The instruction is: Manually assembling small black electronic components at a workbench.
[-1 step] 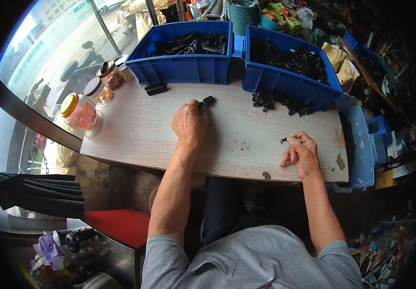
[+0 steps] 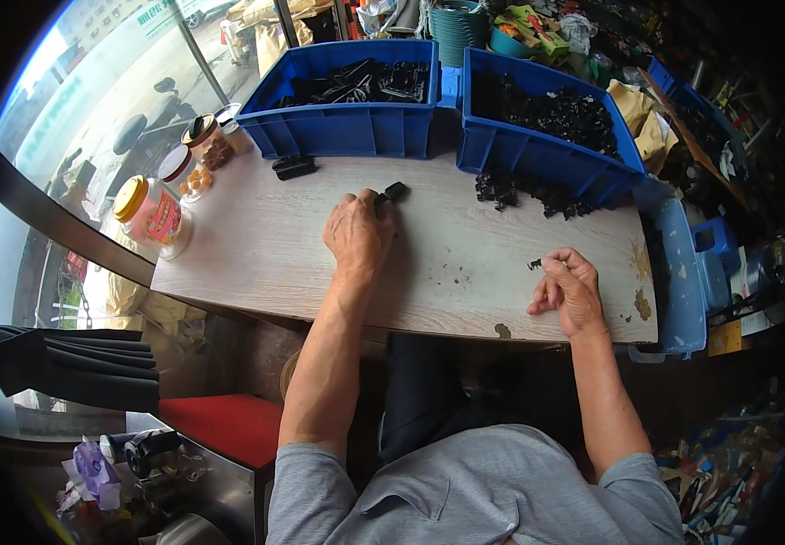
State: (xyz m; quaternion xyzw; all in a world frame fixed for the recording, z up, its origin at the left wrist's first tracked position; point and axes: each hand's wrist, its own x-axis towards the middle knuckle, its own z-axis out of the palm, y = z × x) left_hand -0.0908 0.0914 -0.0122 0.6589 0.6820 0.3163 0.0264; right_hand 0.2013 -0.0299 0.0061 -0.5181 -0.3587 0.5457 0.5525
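Observation:
On the left-centre of the wooden table (image 2: 256, 245), my left hand (image 2: 358, 236) has its fingers closed around a black plastic part (image 2: 396, 192). One end of that part sticks out past the fingertips, and the rest is hidden by the hand. Over the table's right side, my right hand (image 2: 571, 291) pinches a small black toothed plastic piece (image 2: 535, 265) between thumb and forefinger. The two pieces are well apart. Small black plastic pieces (image 2: 556, 200) lie in a heap beyond my right hand. A few longer black parts (image 2: 294, 167) rest together at the far left.
Two blue bins stand along the far edge: the left bin (image 2: 338, 133) holds long black parts, the right bin (image 2: 524, 145) small ones. Lidded jars (image 2: 158, 221) line the left edge by the window. A light blue container (image 2: 680, 291) sits off the table's right end.

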